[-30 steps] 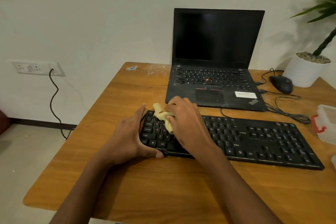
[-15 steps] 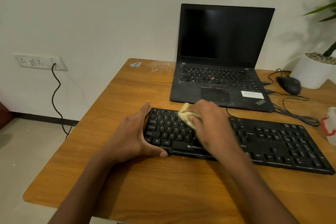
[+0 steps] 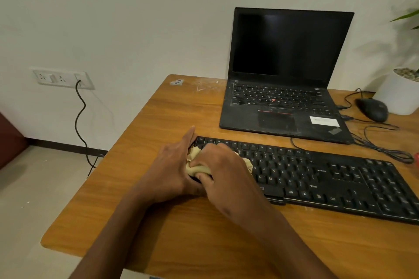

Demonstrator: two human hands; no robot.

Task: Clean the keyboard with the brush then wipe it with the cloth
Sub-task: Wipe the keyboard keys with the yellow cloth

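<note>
Pale yellow and bunched into a wad, the cloth [image 3: 197, 166] sits on the left end of the keyboard [image 3: 317, 179], a little left of the frame's centre. The right hand [image 3: 223, 172] covers most of it, fingers curled round the wad and pressing it onto the keys. The left hand [image 3: 172, 165] lies with fairly straight fingers along the keyboard's left edge, palm against the end of the case, apparently bracing it on the wooden table [image 3: 181, 233]; how its thumb lies is hidden.

The step in hand looks like the wiping pass. To do it well, keep the brace firm so the case cannot slide, press lightly enough that keycaps are not levered up, and draw the cloth along the rows toward the untouched number pad at the lower right. Refolding the wad to a fresh face would avoid smearing dust back.

The keyboard lies flat, key side up. Its long axis runs from centre-left down to the lower right edge of the frame, where its far end is cut off; the space bar row faces the person, the function row faces the laptop [image 3: 285, 88] behind it.
</note>
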